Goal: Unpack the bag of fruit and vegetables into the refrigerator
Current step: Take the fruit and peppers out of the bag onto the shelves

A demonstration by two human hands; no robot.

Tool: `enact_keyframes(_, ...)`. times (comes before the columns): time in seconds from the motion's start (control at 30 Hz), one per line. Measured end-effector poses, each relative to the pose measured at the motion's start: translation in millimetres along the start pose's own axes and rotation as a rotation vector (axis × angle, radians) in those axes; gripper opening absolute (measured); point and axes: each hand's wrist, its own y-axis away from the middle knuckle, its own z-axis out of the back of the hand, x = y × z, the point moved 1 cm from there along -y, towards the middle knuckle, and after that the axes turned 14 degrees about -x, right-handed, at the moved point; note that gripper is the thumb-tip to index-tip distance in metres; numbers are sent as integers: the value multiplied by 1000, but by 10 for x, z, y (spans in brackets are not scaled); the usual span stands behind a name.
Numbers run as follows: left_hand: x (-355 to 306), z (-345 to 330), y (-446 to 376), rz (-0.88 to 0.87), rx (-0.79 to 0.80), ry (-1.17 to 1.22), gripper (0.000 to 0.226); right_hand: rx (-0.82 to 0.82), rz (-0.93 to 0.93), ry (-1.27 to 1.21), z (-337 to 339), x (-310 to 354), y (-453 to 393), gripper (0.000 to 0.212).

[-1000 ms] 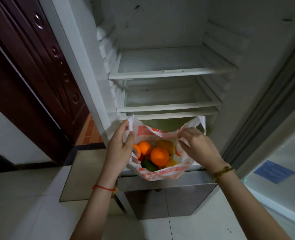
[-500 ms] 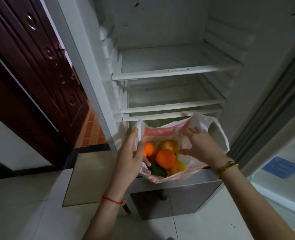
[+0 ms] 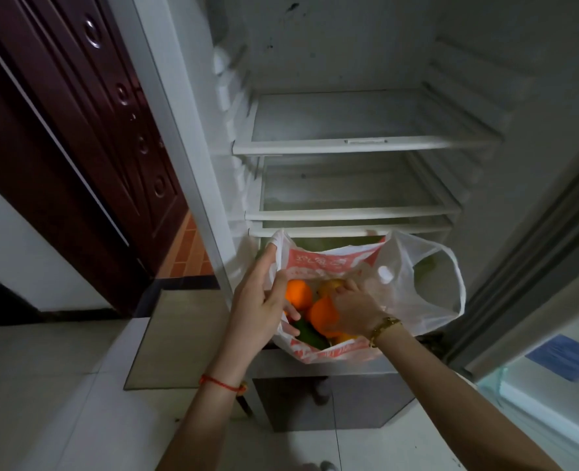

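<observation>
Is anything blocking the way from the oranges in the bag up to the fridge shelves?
Nothing visible does. The bag is held open by the left hand, the right hand is already on an orange, and the glass shelves above look bare, with the fridge open.

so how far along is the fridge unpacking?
Done: only setup. The refrigerator stands open and the bag sits at its bottom ledge, mouth spread. In hand: left hand holds the bag's rim while right hand reaches in onto an orange. Left: everything. Top shelf and middle shelf hold nothing visible; oranges and a green vegetable remain bagged.
</observation>
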Motion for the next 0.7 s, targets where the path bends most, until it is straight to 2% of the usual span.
enact_keyframes(0.1, -6, -3, -15, 3, -11, -19, 56, 2, -42, -102, 3, -10, -13, 86)
enact_keyframes(0.2, -11, 2, -42, 30, -23, -20, 55, -53, -89, -343, 249, 31, 15, 93)
enact_keyframes(0.3, -28, 24, -96, 44, -19, 4, 54, -95, -90, -566, 725, 6, 2, 77)
enact_keyframes(0.43, -16, -2, -201, 84, 9, 82, 54, -322, -99, -901, 1433, -30, -56, 63)
enact_keyframes(0.57, -14, -52, -316, 108, -43, 73, 44, -595, -60, -986, 2106, 21, -224, 72)
enact_keyframes(0.7, -45, -67, -382, 99, -31, 84, 47, -770, -74, -878, 2486, 19, -632, 80)
